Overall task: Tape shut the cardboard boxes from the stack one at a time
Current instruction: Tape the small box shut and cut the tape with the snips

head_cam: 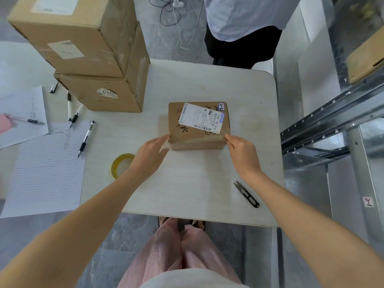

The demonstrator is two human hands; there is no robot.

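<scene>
1. While the small brown cardboard box with the white shipping label (187,139) sits flat in the middle of the white counter (197,183), I've got one hand at each near corner. It's well apart from the stack of two bigger brown cardboard boxes (93,59) at the back left.
2. Left hand (150,152): fingers (164,139) are stretched out and just touching the left near corner, not wrapped round anything. Right hand (242,151): same deal on the right near corner, loose and open, holding nothing.
3. Handling guess: it looks light and fairly stiff, so it should slide or spin on the counter with a nudge. The glossy label is probably slippery, so I'd stay off it.
4. Best hold, I reckon, is palms on the two short side faces, squeezing gently. Pressing the top could bow the flaps.
5. I can't tell from up here where the open seam is.
6. The roll of clear yellowish tape (113,168) lies just under my left wrist, and the black thread snips (247,194) are near my right forearm, so both are within easy reach.
</scene>
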